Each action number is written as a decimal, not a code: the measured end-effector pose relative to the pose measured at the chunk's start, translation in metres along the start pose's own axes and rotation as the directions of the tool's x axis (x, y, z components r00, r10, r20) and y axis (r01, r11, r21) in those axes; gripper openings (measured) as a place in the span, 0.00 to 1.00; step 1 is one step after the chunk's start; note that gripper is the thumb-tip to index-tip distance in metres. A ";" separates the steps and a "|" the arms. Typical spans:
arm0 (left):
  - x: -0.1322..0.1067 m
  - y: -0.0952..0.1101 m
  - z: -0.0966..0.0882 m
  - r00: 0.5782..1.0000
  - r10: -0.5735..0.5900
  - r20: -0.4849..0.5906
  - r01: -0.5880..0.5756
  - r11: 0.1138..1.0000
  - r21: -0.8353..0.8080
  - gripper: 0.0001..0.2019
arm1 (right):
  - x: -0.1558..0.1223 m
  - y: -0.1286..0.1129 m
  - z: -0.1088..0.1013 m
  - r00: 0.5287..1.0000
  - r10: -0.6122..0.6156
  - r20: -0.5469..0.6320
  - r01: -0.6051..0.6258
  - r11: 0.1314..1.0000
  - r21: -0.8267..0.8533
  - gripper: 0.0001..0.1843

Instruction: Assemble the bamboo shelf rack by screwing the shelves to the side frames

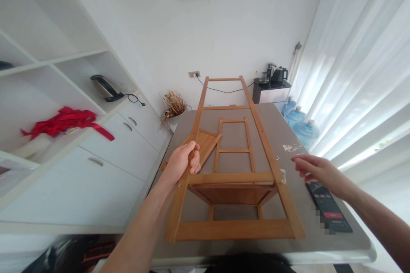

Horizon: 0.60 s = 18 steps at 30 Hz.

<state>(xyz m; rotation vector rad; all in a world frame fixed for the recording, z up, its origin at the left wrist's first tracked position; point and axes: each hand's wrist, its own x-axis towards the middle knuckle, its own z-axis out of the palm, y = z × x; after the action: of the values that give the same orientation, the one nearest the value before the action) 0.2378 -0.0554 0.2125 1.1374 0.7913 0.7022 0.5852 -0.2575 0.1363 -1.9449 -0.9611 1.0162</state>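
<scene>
A tall wooden frame [237, 230] with two side rails and several crossbars stands on the table, leaning away from me, with a wooden shelf panel [237, 195] at its lower part. My left hand [185, 158] is wrapped round the frame's left rail. To the right of the frame hovers my right hand [315, 170], fingers loosely bent and apart, with nothing visible in them. A few small metal and white pieces [283, 175] lie between that hand and the right rail. Behind the frame lie a smaller wooden frame [235, 151] and a slatted wooden piece [205, 145].
A phone [329, 207] lies on the grey table [269, 123] below my right hand. Water bottles [301, 123] stand beyond the table's right edge. White cabinets [105, 183] line the left side; a dried plant [174, 104] and kettle stand [272, 91] are at the back.
</scene>
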 end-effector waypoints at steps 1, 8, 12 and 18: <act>0.001 0.000 0.000 1.000 0.000 0.004 0.000 1.000 -0.003 0.13 | 0.016 0.022 -0.003 0.998 0.045 -0.045 -0.047 0.998 -0.049 0.21; 0.005 -0.003 0.000 0.999 -0.036 0.012 0.036 0.999 -0.006 0.12 | 0.097 0.143 0.028 0.974 0.211 -0.082 -0.226 0.911 -0.346 0.16; 0.008 -0.003 0.000 0.999 -0.053 0.007 0.053 0.999 -0.013 0.12 | 0.126 0.168 0.043 0.975 0.192 -0.108 -0.220 0.831 -0.511 0.17; 0.011 -0.003 0.000 0.998 -0.063 -0.013 0.063 0.998 -0.032 0.12 | 0.151 0.186 0.051 0.981 0.184 -0.052 -0.172 0.729 -0.662 0.17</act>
<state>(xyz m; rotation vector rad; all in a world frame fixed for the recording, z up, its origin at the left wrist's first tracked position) 0.2443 -0.0473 0.2080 1.0755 0.8217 0.6683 0.6543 -0.2006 -0.0919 -2.6673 -1.2903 0.8517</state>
